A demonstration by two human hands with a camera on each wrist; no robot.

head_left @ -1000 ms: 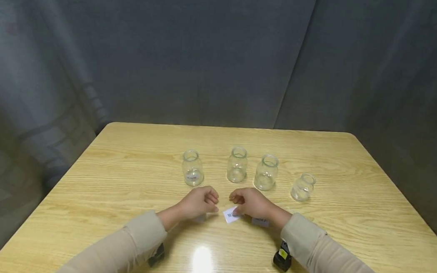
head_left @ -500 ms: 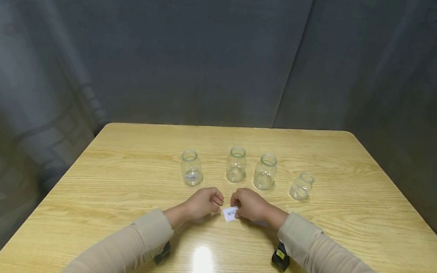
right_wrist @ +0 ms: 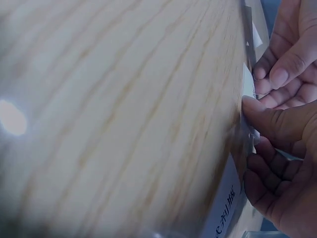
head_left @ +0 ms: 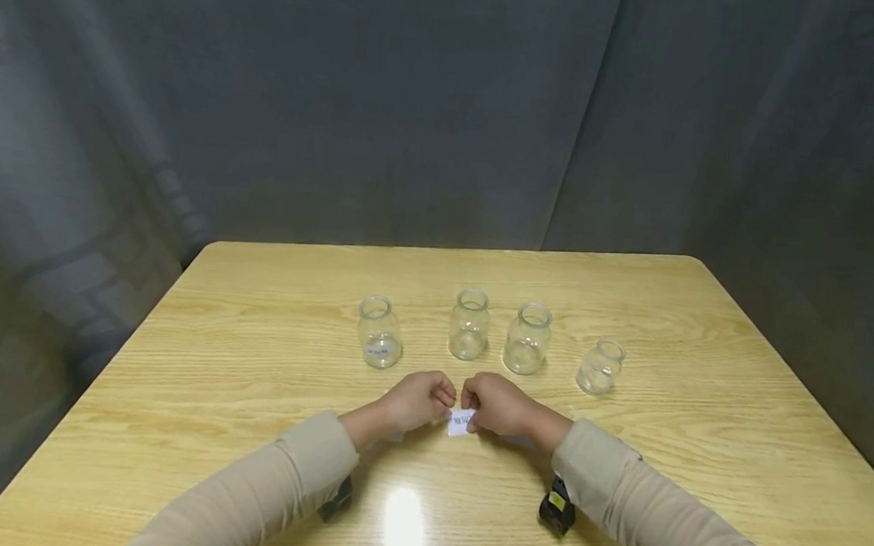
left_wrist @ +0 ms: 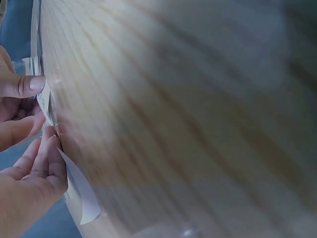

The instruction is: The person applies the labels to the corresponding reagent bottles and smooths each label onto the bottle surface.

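Between its thumb and fingers, my right hand [head_left: 500, 404] pinches a small white paper label [head_left: 460, 423] with print on it. The right thumb [right_wrist: 257, 105] lies on the label's face in the right wrist view. From the other side, my left hand [head_left: 416, 399] has its curled fingertips at the label's left edge. Whether they pinch that edge I cannot tell. A second printed label [right_wrist: 223, 198] lies by the right hand, and a third white slip [left_wrist: 83, 191] with a raised edge lies by the left hand.
Beyond the hands stand several open clear glass jars: a left jar [head_left: 380, 332] with a label low on it, two middle jars [head_left: 469, 327] [head_left: 527, 340], and a shorter right jar [head_left: 600, 369]. The wooden table [head_left: 252, 353] ends at a grey curtain [head_left: 386, 120].
My left hand has moved right until its fingertips reach the label. The right hand keeps its pinch, and the label has turned slightly. The whole view has shifted a little.
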